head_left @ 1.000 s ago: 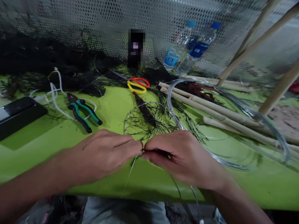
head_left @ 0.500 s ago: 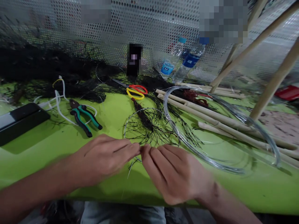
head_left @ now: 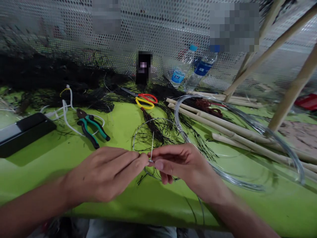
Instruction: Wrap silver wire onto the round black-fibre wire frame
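A wire ring (head_left: 134, 140) with black netting (head_left: 155, 127) tied on it lies partly behind my hands. My left hand (head_left: 106, 173) pinches the ring's wire near its front edge. Fingertips of my right hand (head_left: 178, 162) meet those of my left, thumb and index finger closed around the same wire. A thin pale wire end (head_left: 152, 147) stands up between the two hands. The exact grip on the wire is partly hidden by my fingers.
Green-handled pliers (head_left: 90, 127) and a black box (head_left: 24, 132) lie at the left. Red and yellow scissors (head_left: 145, 100) rest behind the netting. A clear wire coil (head_left: 178, 120), bamboo sticks (head_left: 223, 129) and two bottles (head_left: 177, 76) (head_left: 201, 67) are at the right.
My right hand has turned so its thumb and fingers show, slightly spread from a tighter fist. The pale wire end now points upward between my hands. The whole view has shifted slightly.
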The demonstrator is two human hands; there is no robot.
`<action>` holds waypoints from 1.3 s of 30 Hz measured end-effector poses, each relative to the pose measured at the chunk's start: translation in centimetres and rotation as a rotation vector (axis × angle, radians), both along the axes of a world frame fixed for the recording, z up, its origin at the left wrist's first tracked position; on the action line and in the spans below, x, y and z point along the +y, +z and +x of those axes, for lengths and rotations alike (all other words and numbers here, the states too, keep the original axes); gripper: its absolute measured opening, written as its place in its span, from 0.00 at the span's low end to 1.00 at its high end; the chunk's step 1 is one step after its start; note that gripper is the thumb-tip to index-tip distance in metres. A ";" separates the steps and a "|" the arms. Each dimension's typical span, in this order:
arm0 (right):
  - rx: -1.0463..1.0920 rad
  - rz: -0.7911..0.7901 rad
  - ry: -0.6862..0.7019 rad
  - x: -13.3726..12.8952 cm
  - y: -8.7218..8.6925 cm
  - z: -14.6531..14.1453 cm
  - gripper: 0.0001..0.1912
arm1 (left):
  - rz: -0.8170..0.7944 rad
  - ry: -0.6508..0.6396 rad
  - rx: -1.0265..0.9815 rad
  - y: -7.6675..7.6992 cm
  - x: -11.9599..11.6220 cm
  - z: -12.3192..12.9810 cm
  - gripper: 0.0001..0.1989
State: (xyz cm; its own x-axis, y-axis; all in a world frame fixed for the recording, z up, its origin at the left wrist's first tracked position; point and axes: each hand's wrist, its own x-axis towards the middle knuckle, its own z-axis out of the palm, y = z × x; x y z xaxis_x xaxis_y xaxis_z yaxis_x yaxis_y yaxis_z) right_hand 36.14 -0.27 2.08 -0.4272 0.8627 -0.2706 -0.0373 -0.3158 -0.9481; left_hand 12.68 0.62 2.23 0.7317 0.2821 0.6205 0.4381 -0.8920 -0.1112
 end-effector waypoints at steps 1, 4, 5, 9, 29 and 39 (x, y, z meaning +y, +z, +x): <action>0.043 -0.014 -0.012 0.1 -0.2 -0.1 0.10 | 0.016 0.007 -0.001 -0.1 0.1 0.1 0.10; 0.100 0.037 -0.022 0.3 -0.7 -0.1 0.06 | 0.038 0.031 0.018 -0.2 0.2 0.3 0.11; 0.095 0.085 -0.018 0.3 -0.8 -0.1 0.06 | 0.032 0.037 0.027 -0.2 0.2 0.3 0.11; -0.050 0.469 -0.047 0.1 -0.8 -0.1 0.10 | -0.005 0.049 0.018 -0.6 0.4 0.3 0.09; 0.173 -0.320 0.297 2.5 -1.6 -0.7 0.22 | 0.062 -0.001 0.054 -0.5 0.8 0.0 0.14; 0.087 -0.115 0.335 2.9 -1.2 -0.1 0.17 | 0.031 -0.048 0.068 0.0 1.0 0.1 0.17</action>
State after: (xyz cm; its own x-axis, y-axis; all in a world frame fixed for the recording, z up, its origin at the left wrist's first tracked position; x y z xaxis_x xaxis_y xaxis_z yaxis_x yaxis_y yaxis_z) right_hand 36.06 2.60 0.84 -0.7063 0.6373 -0.3081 0.0072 -0.4287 -0.9034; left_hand 12.81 1.59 2.27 0.7846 0.2267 0.5770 0.3853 -0.9075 -0.1674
